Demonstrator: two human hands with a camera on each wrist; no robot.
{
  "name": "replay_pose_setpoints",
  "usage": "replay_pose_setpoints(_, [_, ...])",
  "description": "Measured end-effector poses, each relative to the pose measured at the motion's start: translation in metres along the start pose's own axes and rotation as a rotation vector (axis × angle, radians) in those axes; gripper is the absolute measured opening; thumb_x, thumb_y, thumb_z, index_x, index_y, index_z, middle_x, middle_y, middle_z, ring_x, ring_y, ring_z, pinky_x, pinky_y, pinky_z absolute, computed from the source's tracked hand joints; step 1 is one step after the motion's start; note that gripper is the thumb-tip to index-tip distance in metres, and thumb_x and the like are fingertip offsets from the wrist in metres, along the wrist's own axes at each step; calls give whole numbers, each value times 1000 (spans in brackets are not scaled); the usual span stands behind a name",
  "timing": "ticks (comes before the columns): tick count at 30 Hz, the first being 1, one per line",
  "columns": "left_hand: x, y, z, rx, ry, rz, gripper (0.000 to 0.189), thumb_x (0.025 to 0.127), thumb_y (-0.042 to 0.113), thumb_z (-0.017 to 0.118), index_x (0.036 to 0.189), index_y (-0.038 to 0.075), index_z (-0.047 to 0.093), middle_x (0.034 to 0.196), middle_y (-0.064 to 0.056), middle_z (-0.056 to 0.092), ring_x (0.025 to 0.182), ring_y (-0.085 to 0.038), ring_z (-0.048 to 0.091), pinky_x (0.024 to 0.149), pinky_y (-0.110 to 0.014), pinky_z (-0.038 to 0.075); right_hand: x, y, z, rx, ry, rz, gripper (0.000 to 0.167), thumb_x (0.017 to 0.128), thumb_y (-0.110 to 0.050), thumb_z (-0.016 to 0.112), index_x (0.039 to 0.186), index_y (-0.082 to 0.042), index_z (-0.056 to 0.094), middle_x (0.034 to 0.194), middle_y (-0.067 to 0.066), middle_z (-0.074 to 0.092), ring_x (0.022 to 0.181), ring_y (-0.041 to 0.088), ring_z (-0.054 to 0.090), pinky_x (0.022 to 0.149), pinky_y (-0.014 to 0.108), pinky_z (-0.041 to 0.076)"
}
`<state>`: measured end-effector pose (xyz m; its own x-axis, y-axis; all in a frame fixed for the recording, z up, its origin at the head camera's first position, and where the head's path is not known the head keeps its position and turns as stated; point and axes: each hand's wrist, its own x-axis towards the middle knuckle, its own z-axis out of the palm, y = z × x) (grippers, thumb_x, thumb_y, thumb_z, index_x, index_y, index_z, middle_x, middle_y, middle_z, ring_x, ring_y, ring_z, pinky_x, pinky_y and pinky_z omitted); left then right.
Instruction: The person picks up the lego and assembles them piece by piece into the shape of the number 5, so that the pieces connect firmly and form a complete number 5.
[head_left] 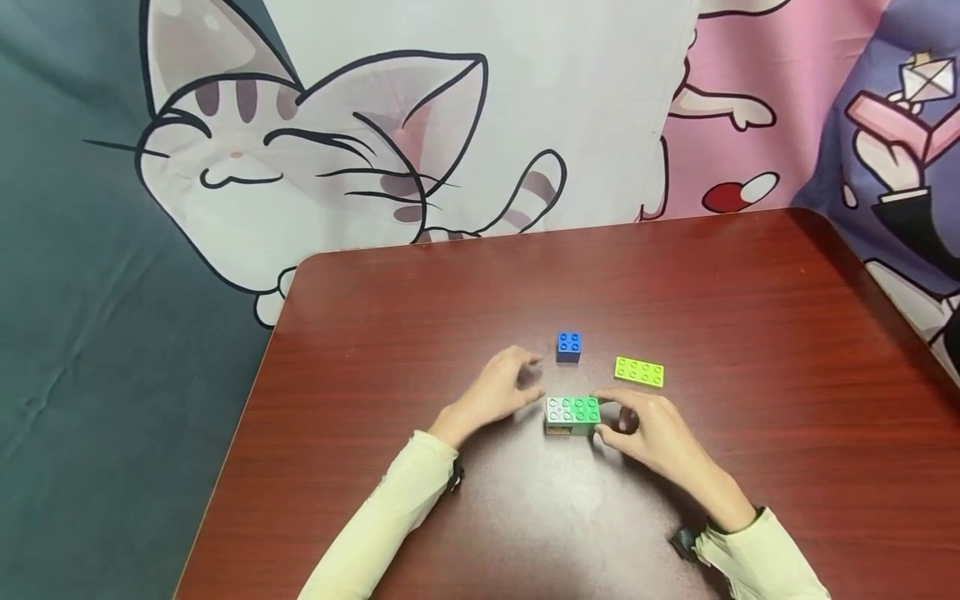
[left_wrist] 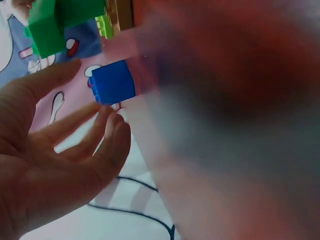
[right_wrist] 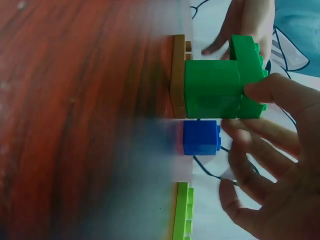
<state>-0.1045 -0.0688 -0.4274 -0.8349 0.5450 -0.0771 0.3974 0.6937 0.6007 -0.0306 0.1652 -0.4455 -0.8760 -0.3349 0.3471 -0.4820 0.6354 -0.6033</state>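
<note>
A small stack of toy building bricks [head_left: 574, 415] stands on the table, green bricks over a flat brown brick [right_wrist: 177, 80]. Its upper green brick [right_wrist: 248, 55] reaches out past the brick beneath it, leaving a gap under one half. My right hand [head_left: 660, 429] holds the right end of this stack between thumb and index finger, the other fingers loosely bent. To the left of the stack is my left hand [head_left: 495, 387], its fingers apart and nothing in them. A blue brick [head_left: 568, 347] with studs upward lies just behind the stack.
A flat lime-green brick [head_left: 639, 372] lies behind the right hand. Dark reddish-brown wood makes up the tabletop [head_left: 420, 308]. A cloth with cartoon figures [head_left: 600, 100] hangs along the table's far edge.
</note>
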Motion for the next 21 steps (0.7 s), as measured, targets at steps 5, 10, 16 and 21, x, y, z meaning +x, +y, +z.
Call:
replay_pose_setpoints(5, [40, 2, 5, 38, 6, -17, 68, 82, 22, 72, 138, 3, 40, 128, -11, 51, 113, -22, 50, 98, -32, 38, -4, 1, -7, -58, -7, 31, 50, 69, -16, 80, 114, -5, 63, 71, -4, 59, 62, 6, 53, 56, 27, 44])
replay_pose_setpoints(10, [66, -3, 12, 88, -24, -21, 54, 81, 24, 73, 129, 8, 53, 115, -7, 59, 105, -19, 54, 92, -30, 41, -10, 5, -13, -75, 27, 52, 46, 70, -12, 79, 113, -5, 63, 78, 0, 63, 64, 6, 55, 58, 30, 46])
replay_pose_setpoints(16, [61, -3, 7, -6, 6, -14, 41, 81, 25, 74, 116, 8, 61, 100, -4, 64, 89, -15, 58, 79, -27, 45, -13, 11, -18, -96, 68, 58, 39, 72, -10, 78, 108, -5, 65, 77, 0, 64, 63, 5, 54, 57, 31, 47])
replay_pose_setpoints(21, [34, 9, -9, -136, 67, 43, 41, 81, 22, 73, 116, 5, 61, 96, -6, 66, 86, -17, 63, 77, -26, 48, -3, 7, -24, -66, 114, 23, 39, 73, -5, 76, 110, -4, 64, 96, 4, 67, 74, 11, 60, 68, 30, 48])
